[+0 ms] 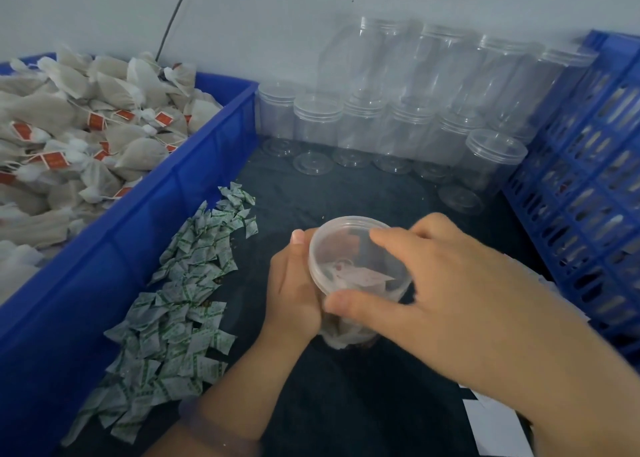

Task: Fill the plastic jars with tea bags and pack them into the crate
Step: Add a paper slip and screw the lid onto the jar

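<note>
Left hand [294, 283] and right hand [450, 283] grip the jar [356, 259]; sachets [180, 300] left, empty jars [381, 124] behind, crate [588, 179] right

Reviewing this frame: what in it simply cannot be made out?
Head view only.
- Fill level of the jar: the left hand and right hand cover its body below the lid.
- Contents of the crate: glimpsed only through side slots, cut by the right edge.
- Print on the tea bags' red tags: too small.
- The white sheets, lower right: partly behind the right forearm, cut by the frame edge.
</note>
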`<state>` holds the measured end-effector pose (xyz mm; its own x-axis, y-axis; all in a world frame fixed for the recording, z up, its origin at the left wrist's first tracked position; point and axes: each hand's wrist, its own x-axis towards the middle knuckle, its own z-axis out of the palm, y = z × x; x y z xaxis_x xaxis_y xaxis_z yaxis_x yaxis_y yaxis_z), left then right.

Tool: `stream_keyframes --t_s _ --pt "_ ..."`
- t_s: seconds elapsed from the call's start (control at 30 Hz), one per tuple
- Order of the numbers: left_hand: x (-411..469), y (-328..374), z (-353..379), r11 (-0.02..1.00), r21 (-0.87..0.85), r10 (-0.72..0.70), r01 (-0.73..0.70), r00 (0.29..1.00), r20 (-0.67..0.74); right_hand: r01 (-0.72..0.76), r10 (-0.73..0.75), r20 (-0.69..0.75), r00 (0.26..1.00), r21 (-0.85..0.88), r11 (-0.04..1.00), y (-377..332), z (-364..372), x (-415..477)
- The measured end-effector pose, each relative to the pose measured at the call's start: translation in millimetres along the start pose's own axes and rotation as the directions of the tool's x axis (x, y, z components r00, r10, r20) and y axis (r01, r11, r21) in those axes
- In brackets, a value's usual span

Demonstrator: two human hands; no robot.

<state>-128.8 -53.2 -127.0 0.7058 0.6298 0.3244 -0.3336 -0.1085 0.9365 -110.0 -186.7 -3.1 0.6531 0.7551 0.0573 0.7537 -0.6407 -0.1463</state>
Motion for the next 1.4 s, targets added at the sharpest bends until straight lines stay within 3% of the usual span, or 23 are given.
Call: stream_keyframes --t_s 0.03,0.1,0.23,0.33,0.43,0.53,0.63,0.73,0.87,1.03,1.17,1.33,1.4 --pt "0.3 0.9 0.8 0.995 -0.094 -0.014 0.014 1.000 -0.003 0.006 -0.006 -0.001 1.000 -0.012 1.000 4.6 -3.2 -3.1" --pt "4.6 -1.2 0.2 0.992 -0.122 -0.037 0.036 0.999 -0.007 0.028 -0.028 -0.007 1.000 -0.007 1.000 13.8 -5.5 -3.6" --pt "2.6 -0.3 -3.0 0.990 -0.096 -0.097 0.107 0.990 0.100 0.183 -0.183 -0.020 0.983 0.207 0.961 15.3 3.7 15.8" --pt "-1.2 -2.1 -3.7 0.997 0.076 -0.033 0.027 0.996 0.085 0.287 -0.276 -0.077 0.958 0.246 0.926 9.3 21.7 28.0" --pt "-2.4 -3.7 3.8 0.991 -0.124 -0.048 0.046 0.999 -0.010 0.244 -0.172 -0.276 0.946 0.251 0.937 1.5 39.1 29.3" --pt "1.4 -4.1 5.4 0.992 -0.117 -0.049 0.049 0.999 0.006 0.207 -0.116 -0.357 0.927 0.229 0.951 -2.7 42.9 29.2" --pt "8.0 0.9 -0.4 0.982 -0.106 -0.136 0.157 0.975 0.178 0.186 -0.118 -0.300 0.946 0.208 0.960 2.3 38.2 31.5" --pt "9.7 5.1 -11.6 0.987 -0.122 -0.040 0.104 0.896 0.442 0.246 -0.201 -0.233 0.952 0.187 0.951 15.8 33.0 32.8" --pt "2.8 15.1 -11.6 0.996 -0.057 -0.020 0.066 0.809 0.587 0.241 -0.195 -0.163 0.967 0.342 0.908 33.5 27.1 33.0" --pt "-11.4 10.8 2.7 0.994 0.102 -0.008 -0.031 0.934 0.357 0.217 -0.154 -0.236 0.960 0.272 0.937 21.1 35.2 31.1" --pt "-12.1 7.5 4.9 0.985 0.166 -0.014 -0.037 0.955 0.296 0.153 -0.041 -0.352 0.935 0.297 0.943 11.3 41.4 29.0" --pt "-8.0 11.3 2.4 0.977 0.194 0.012 -0.083 0.940 0.342 0.176 -0.148 -0.220 0.964 0.113 0.978 14.2 37.5 29.0" --pt "-8.4 14.5 3.7 0.978 0.185 0.033 -0.098 0.945 0.326 0.177 -0.147 -0.242 0.959 0.106 0.978 14.3 38.9 28.6"
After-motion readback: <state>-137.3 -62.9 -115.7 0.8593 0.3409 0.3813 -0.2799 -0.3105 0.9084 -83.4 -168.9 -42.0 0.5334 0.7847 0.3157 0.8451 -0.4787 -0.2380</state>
